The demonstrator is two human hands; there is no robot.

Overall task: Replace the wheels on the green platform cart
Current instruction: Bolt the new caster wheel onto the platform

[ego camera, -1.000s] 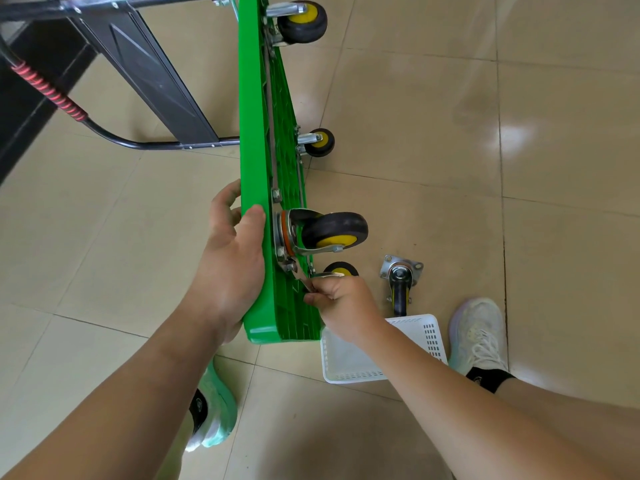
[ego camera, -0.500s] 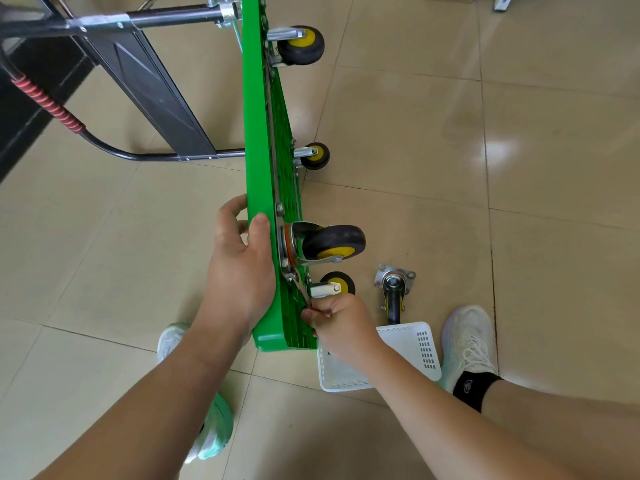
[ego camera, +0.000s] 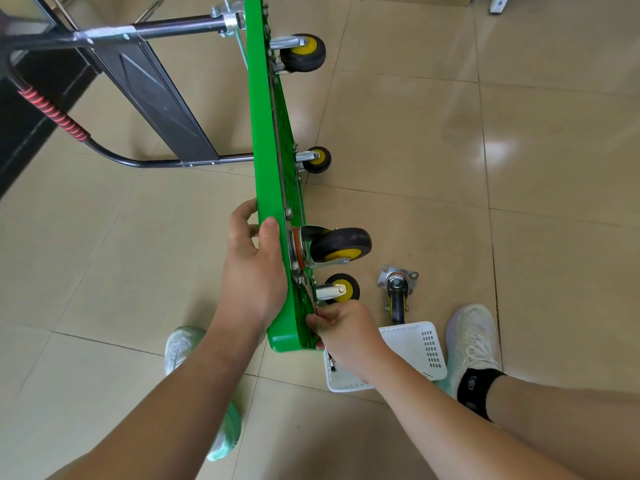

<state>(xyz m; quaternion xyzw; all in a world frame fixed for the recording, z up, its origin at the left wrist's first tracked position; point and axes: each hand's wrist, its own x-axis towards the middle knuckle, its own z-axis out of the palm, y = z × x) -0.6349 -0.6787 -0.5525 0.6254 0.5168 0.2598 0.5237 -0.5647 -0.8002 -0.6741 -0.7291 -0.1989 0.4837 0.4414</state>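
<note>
Green plastic platform cart [ego camera: 263, 133] is stood on its long edge on the beige tiled floor [ego camera: 519, 202]. The deck runs from near centre to far, with the mounted wheels pointing right. The near end is gripped by the left hand [ego camera: 251, 271], thumb curled over the top edge and fingers wrapped on the left face. A slim metal tool [ego camera: 309, 296] is pinched in the curled fingers of the right hand [ego camera: 346, 334], its tip at the mounting plate of the large black-and-yellow caster [ego camera: 341, 244]. A loose steel-plated caster [ego camera: 398, 292] is laid just right, touching a white perforated plastic basket [ego camera: 426, 344].
</note>
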